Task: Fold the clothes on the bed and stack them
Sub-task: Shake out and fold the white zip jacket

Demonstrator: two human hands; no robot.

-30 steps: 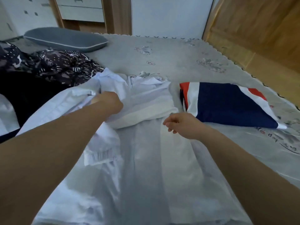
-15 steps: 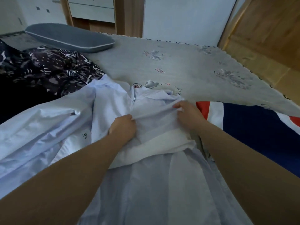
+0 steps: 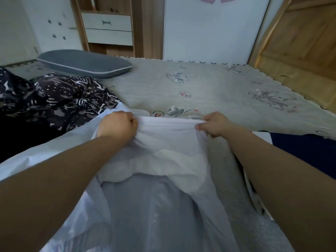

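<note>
A white shirt [image 3: 163, 146] lies spread over the grey patterned bed [image 3: 209, 88] in front of me. Its upper edge is stretched taut between my hands. My left hand [image 3: 118, 125] grips the left end of that edge in a fist. My right hand [image 3: 212, 124] pinches the right end with curled fingers. The shirt's long lower part [image 3: 154, 215] runs toward me between my forearms. A folded navy garment [image 3: 305, 150] lies to the right, partly hidden by my right forearm.
A dark patterned garment [image 3: 60, 99] is heaped at the left, with a black cloth [image 3: 21, 135] beside it. A grey pillow [image 3: 85, 63] lies at the bed's far left. Wooden panels [image 3: 298, 42] border the bed at the right; drawers [image 3: 109, 28] stand behind.
Both hands have moved apart along the shirt's top edge and lifted it taut. The view has shifted, so the navy garment sits mostly behind my right forearm.
</note>
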